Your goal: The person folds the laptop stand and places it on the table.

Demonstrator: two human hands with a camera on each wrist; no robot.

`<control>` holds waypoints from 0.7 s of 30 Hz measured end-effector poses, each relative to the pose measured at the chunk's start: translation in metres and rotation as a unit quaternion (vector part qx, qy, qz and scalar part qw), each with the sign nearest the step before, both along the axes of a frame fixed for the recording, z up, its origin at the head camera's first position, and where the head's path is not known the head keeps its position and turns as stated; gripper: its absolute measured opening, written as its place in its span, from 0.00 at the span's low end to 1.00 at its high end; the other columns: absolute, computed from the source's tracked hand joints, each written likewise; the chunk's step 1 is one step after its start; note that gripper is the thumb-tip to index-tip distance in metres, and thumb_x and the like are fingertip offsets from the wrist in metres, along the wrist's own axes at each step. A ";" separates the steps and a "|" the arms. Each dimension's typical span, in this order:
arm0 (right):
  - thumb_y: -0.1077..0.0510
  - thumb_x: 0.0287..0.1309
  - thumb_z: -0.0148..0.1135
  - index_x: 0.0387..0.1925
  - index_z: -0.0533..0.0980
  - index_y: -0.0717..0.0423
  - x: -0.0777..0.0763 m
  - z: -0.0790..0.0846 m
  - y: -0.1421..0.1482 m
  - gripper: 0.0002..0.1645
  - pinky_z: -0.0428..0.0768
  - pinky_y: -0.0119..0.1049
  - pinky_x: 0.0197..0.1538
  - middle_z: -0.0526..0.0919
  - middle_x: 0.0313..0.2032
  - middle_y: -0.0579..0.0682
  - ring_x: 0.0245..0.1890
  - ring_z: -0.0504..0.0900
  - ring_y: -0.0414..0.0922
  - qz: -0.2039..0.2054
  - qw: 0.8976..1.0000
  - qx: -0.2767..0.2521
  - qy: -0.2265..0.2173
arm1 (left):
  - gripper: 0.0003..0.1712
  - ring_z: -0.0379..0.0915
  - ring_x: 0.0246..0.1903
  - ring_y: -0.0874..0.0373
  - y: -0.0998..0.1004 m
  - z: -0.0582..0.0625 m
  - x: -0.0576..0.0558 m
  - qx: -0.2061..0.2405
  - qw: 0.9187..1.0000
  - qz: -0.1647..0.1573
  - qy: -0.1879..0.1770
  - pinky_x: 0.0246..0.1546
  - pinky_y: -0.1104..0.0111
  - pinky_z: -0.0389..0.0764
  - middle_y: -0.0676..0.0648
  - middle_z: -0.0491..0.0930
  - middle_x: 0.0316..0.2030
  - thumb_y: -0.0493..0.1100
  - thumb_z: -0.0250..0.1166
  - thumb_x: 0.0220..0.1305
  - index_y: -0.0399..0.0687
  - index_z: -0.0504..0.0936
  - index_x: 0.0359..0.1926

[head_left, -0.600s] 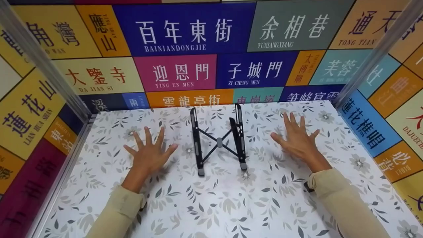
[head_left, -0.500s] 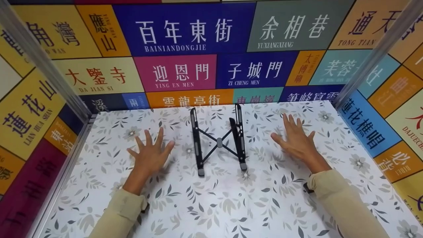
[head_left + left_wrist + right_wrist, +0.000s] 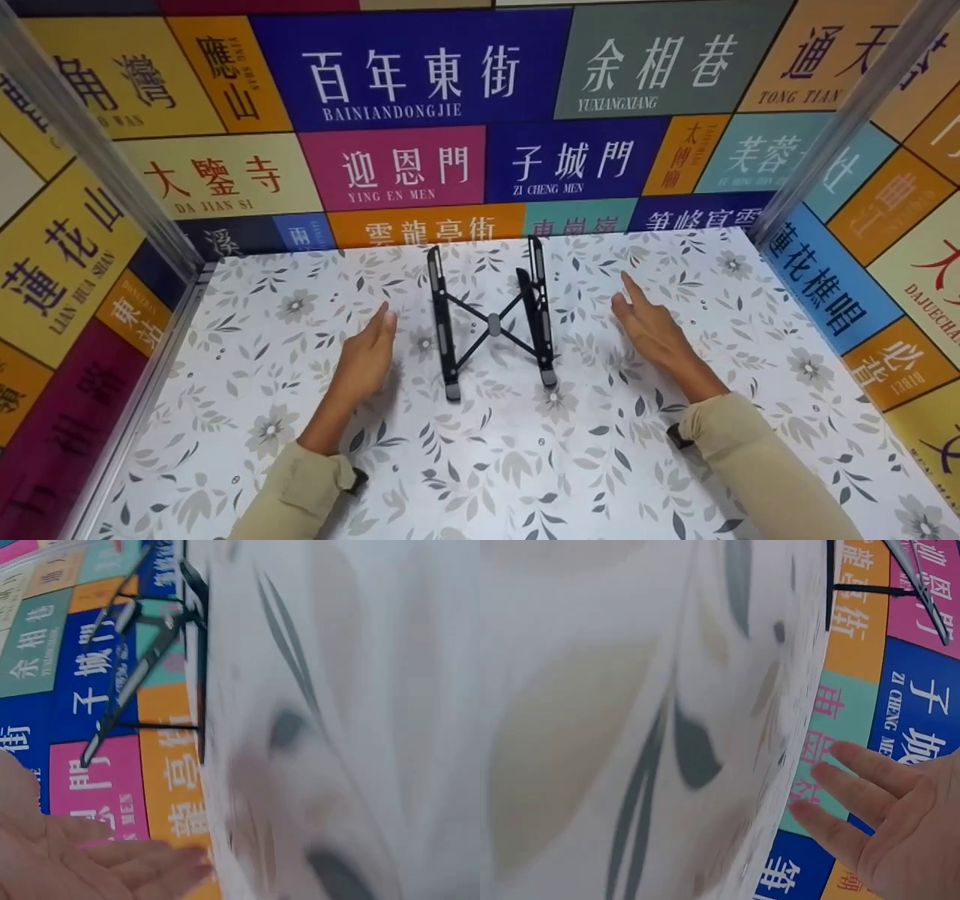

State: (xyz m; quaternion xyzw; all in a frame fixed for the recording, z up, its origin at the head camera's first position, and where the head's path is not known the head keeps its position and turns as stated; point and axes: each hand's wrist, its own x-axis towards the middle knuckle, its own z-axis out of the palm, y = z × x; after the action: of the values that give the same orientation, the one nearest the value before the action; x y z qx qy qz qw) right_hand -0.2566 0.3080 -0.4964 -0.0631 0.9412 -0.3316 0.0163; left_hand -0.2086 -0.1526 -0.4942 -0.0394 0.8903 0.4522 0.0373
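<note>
Stand (image 3: 494, 325) | btwn LH (image 3: 365, 360) & RH (image 3: 651, 326) | R-wr cam: 3 fngrs (image 3: 855, 791) (head: overlapped)

Head view looks down; all share the stand (image 3: 493, 325).

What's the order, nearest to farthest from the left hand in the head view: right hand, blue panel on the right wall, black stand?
From the left hand:
1. Black stand: to its right, between the two hands.
2. Right hand: across on the stand's other side.
3. Blue panel: far right, past the right hand.
</note>
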 end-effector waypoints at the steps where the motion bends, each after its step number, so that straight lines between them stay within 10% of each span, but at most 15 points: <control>1: 0.30 0.77 0.29 0.83 0.43 0.43 0.000 0.000 -0.004 0.43 0.71 0.64 0.67 0.80 0.61 0.66 0.60 0.80 0.67 -0.002 1.000 -0.026 -0.005 | 0.41 0.66 0.72 0.42 0.003 -0.001 0.000 0.041 0.999 0.010 -0.009 0.73 0.47 0.66 0.42 0.70 0.72 0.73 0.36 0.76 0.59 0.58 0.80; 9: 0.29 0.76 0.19 0.81 0.50 0.43 0.000 -0.004 -0.034 0.43 0.86 0.54 0.49 0.87 0.50 0.66 0.42 0.89 0.62 0.002 0.979 -0.196 -0.061 | 0.35 0.85 0.48 0.40 0.030 -0.005 -0.011 0.301 0.945 0.052 -0.115 0.46 0.54 0.87 0.32 0.81 0.58 0.65 0.43 0.79 0.50 0.64 0.75; 14: 0.26 0.73 0.20 0.82 0.49 0.39 -0.003 -0.006 -0.054 0.45 0.88 0.51 0.46 0.86 0.52 0.66 0.42 0.89 0.61 0.003 0.960 -0.255 -0.116 | 0.34 0.86 0.40 0.44 0.042 -0.011 -0.015 0.367 0.915 0.060 -0.156 0.42 0.56 0.88 0.32 0.80 0.55 0.64 0.43 0.80 0.51 0.64 0.76; 21: 0.25 0.72 0.24 0.81 0.52 0.39 -0.008 -0.005 -0.077 0.45 0.89 0.50 0.43 0.85 0.51 0.68 0.40 0.90 0.57 0.006 0.955 -0.264 -0.133 | 0.24 0.85 0.31 0.52 0.056 -0.016 -0.021 0.392 0.903 0.087 -0.151 0.32 0.59 0.87 0.46 0.83 0.37 0.61 0.51 0.77 0.51 0.74 0.60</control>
State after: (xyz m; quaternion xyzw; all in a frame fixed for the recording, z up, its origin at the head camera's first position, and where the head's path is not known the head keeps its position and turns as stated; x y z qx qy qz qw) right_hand -0.2647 0.2313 -0.5014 -0.0266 0.8092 -0.5734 0.1257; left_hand -0.2291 -0.0961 -0.5099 -0.1673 0.6176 0.7548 0.1443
